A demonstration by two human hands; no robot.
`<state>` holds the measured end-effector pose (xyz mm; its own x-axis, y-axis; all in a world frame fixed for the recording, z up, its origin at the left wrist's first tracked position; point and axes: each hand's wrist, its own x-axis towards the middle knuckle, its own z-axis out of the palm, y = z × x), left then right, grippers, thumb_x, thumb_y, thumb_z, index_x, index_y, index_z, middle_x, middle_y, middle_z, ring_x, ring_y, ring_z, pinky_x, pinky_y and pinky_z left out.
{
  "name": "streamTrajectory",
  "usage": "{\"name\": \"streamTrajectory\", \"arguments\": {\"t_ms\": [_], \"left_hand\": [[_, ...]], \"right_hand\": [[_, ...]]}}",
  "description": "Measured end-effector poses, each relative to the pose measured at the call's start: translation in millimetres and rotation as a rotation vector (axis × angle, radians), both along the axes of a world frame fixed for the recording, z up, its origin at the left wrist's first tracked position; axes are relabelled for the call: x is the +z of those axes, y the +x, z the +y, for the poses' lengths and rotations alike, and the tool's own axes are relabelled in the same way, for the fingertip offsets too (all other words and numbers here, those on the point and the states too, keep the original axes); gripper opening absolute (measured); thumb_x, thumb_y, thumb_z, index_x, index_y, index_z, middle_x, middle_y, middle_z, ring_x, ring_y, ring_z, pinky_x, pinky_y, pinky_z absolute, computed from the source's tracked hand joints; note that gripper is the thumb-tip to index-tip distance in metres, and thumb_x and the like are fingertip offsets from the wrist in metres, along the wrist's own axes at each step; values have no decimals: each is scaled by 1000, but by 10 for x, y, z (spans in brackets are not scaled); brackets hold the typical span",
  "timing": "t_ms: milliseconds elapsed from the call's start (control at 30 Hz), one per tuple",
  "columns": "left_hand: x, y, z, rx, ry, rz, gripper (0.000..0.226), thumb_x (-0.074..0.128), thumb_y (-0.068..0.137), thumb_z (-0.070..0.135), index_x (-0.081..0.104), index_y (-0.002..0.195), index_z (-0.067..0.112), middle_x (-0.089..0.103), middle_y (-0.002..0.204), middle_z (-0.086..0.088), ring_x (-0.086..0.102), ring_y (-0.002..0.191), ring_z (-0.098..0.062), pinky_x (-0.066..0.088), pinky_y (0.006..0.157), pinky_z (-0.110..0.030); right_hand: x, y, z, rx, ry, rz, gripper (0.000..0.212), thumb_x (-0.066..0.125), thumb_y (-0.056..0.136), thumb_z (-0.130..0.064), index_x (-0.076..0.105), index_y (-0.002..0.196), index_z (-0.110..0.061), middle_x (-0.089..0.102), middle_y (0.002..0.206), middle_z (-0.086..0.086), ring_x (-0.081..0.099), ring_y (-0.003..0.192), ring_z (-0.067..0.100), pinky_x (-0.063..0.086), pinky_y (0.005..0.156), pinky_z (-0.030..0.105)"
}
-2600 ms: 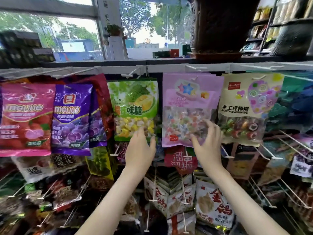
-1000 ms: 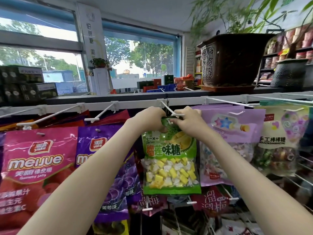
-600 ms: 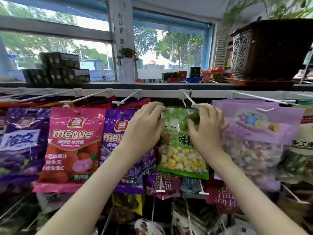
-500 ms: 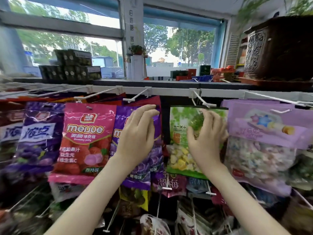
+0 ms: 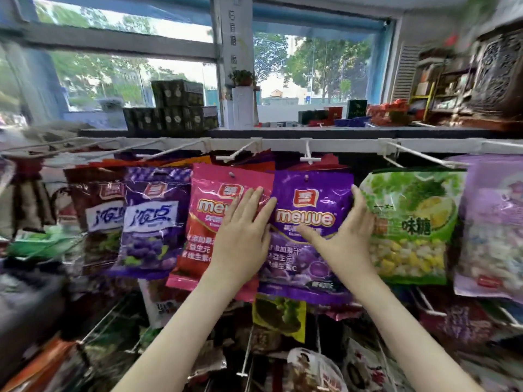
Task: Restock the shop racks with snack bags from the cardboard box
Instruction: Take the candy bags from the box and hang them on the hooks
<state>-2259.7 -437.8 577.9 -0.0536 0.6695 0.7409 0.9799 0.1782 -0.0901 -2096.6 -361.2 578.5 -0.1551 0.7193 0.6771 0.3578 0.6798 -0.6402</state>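
A purple meijue grape bag (image 5: 310, 222) hangs on a white hook at the middle of the top row. My left hand (image 5: 243, 236) lies flat with straight fingers against its left edge, over the pink meijue bag (image 5: 209, 219). My right hand (image 5: 345, 236) is spread at the purple bag's right edge, thumb across its front and fingers up along the side. The green durian candy bag (image 5: 410, 227) hangs just right of my right hand. The cardboard box is out of view.
White peg hooks (image 5: 310, 157) stick out from the top rail toward me. More purple and brown bags (image 5: 152, 219) hang to the left, a lilac candy bag (image 5: 492, 227) to the right. Lower hooks with packets (image 5: 278, 318) fill the rack below. Dark boxes (image 5: 175, 108) stand on the shelf above.
Both hands have left the green durian bag, which now hangs on its hook, and moved left to either side of the purple meijue bag. The view has shifted left.
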Motion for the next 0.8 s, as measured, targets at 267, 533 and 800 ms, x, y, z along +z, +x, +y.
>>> {"name": "streamTrajectory", "arguments": {"t_ms": [267, 533, 800], "left_hand": [[-48, -133, 15, -20, 35, 12, 50, 40, 88, 23, 53, 133, 8, 52, 136, -15, 49, 127, -30, 30, 109, -40], [84, 12, 47, 140, -119, -87, 69, 53, 91, 40, 31, 146, 7, 36, 149, -13, 36, 136, -31, 28, 112, -40], [560, -94, 250, -164, 90, 43, 50, 73, 75, 18, 56, 120, 3, 60, 114, -12, 57, 100, -29, 50, 82, -38]], "right_hand": [[13, 64, 146, 39, -121, -48, 106, 82, 70, -26, 13, 149, -19, 32, 147, 4, 34, 133, 19, 30, 112, 41], [146, 95, 319, 47, -149, -121, 101, 77, 76, -18, 9, 151, -23, 36, 148, 4, 34, 135, 21, 27, 114, 46], [473, 137, 249, -30, 45, -256, 99, 72, 81, -27, 2, 151, -26, 23, 152, 5, 19, 140, 20, 17, 115, 42]]}}
